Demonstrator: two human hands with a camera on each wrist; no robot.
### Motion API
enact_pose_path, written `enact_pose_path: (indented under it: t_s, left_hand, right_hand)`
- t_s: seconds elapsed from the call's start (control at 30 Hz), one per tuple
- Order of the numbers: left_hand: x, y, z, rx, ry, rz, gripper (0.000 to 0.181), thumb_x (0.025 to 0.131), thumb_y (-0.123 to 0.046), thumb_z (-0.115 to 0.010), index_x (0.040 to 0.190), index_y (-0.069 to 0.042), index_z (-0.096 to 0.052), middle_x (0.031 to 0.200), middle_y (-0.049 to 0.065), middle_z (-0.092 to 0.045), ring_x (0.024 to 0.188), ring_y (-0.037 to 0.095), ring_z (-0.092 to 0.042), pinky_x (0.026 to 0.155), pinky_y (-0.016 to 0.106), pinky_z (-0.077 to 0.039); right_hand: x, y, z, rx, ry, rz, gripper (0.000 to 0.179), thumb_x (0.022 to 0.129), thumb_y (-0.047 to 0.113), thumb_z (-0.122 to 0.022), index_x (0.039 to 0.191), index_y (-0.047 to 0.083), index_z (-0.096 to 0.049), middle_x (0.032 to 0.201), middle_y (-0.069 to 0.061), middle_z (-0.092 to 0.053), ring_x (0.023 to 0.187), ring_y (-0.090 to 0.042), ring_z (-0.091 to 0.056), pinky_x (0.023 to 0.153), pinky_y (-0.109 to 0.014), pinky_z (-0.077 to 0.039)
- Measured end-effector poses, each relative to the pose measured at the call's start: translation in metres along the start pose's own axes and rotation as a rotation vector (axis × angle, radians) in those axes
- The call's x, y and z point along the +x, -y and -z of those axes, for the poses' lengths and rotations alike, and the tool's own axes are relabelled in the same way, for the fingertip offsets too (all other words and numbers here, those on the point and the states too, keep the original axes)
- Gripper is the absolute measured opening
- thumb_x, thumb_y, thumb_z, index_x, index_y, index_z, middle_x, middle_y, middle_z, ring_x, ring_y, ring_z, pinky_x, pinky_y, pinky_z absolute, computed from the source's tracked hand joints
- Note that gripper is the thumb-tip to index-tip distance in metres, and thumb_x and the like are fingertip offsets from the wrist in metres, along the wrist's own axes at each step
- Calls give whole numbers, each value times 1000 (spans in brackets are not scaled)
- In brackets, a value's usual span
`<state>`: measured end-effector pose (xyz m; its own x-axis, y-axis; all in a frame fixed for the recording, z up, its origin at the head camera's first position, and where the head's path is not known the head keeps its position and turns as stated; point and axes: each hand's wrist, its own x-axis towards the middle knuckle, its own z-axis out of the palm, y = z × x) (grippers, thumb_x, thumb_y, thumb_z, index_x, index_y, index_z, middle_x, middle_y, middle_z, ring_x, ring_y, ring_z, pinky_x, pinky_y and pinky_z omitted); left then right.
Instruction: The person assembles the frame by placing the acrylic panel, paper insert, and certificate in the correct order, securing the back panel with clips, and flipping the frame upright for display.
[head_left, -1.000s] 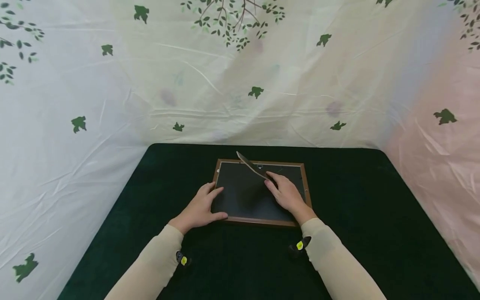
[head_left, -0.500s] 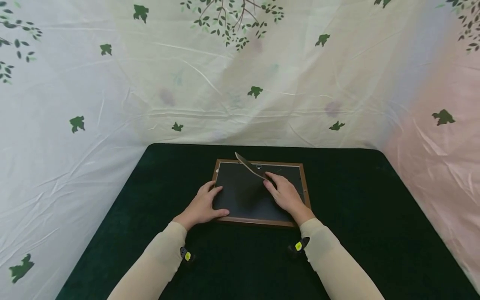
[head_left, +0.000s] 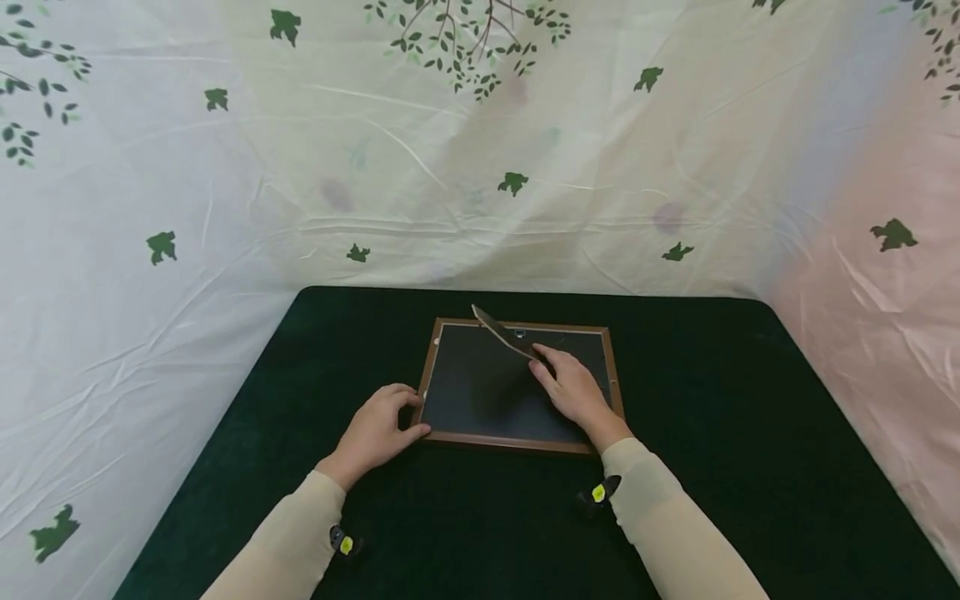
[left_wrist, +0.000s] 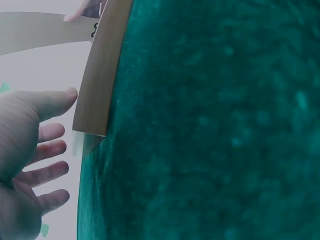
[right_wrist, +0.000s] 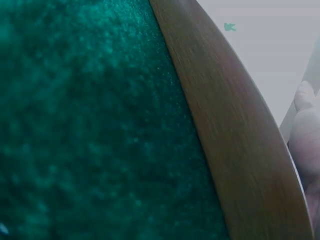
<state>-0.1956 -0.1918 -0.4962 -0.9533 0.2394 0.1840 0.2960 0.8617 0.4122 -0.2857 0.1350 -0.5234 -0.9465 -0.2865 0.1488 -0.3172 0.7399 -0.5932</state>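
Observation:
A brown wooden picture frame [head_left: 506,442] lies on the dark green cloth, its black backing [head_left: 480,379] facing up. My right hand [head_left: 573,387] pinches one end of a thin flat strip [head_left: 495,327], which looks like a stand leg. The strip slants up to the left over the backing. Whether it is joined to the frame, I cannot tell. My left hand [head_left: 375,429] is at the frame's near left corner. Its thumb and fingertips are at the edge; in the left wrist view its fingers [left_wrist: 52,172] are spread and loosely bent.
Dark green cloth [head_left: 697,400] covers the table around the frame. A pale curtain [head_left: 450,167] with leaf prints hangs behind and on both sides. A small hanger [head_left: 519,333] sits at the frame's far edge.
My left hand has drawn back to the left, its fingers leaving the backing for the frame's left edge. My right hand and the strip have stayed nearly still.

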Motion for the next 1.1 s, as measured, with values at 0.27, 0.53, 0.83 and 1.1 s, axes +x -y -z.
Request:
enact_pose_path:
  t_s: [0.27, 0.53, 0.83, 1.1]
  left_hand:
    - [-4, -2, -3, 14, 7, -47, 41, 82, -32, -77, 113, -6, -71, 124, 7, -60, 115, 24, -55, 94, 44, -47]
    - [-2, -3, -4, -26, 32, 6, 41, 83, -33, -76, 116, -8, -69, 128, 6, -58, 119, 24, -54, 96, 45, -46]
    - [-1, -5, -4, -58, 38, 34, 44, 83, -33, -77, 118, -8, -68, 129, 6, -57, 120, 24, -53, 96, 45, -46]
    - [2, -8, -3, -16, 49, 1, 41, 84, -32, -76, 117, -8, -69, 127, 5, -57, 117, 22, -53, 96, 43, -46]
  right_hand:
    - [-1, 0, -3, 1, 12, 7, 68, 96, 65, -27, 147, 21, -41, 146, -10, -43, 134, -31, -39, 107, -53, -31]
    - [-1, 0, 0, -1, 4, 12, 70, 96, 65, -26, 147, 20, -41, 146, -10, -43, 135, -31, -38, 107, -54, -31]
    - [0, 1, 2, -5, 2, 13, 69, 96, 65, -27, 146, 21, -42, 146, -10, -44, 134, -31, -39, 107, -53, -31]
    - [0, 1, 5, -15, 8, 21, 66, 98, 62, -28, 147, 20, -41, 146, -10, -44, 134, -31, -39, 107, -54, -31]
